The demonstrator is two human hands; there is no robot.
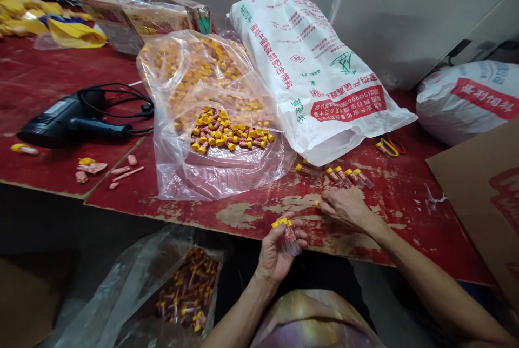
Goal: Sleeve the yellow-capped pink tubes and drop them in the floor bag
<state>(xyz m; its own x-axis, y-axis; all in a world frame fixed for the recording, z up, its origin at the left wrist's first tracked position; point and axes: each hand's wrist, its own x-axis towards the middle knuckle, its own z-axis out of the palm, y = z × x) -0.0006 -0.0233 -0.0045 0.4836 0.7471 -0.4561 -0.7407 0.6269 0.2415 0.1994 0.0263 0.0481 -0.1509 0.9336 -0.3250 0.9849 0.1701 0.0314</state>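
My left hand (279,253) is closed round several small clear tubes (288,240) with yellow caps and pinkish-red contents, held over the table's front edge. Just to the right, my right hand (344,207) has its fingers pinched on a yellow-capped tube (318,204); most of that tube is hidden. Beyond it lies a short row of similar capped tubes (343,175) on the worn red table (239,215). A large clear plastic bag (174,175) left of them spills more yellow-capped tubes (231,134) from its mouth.
A white printed sack (300,67) lies behind the tubes. To the left rest a black heat gun (73,115) with its cord and some pink scraps (95,167). A cardboard box (486,191) stands at right. Below the table edge, another bag (133,272) holds more tubes.
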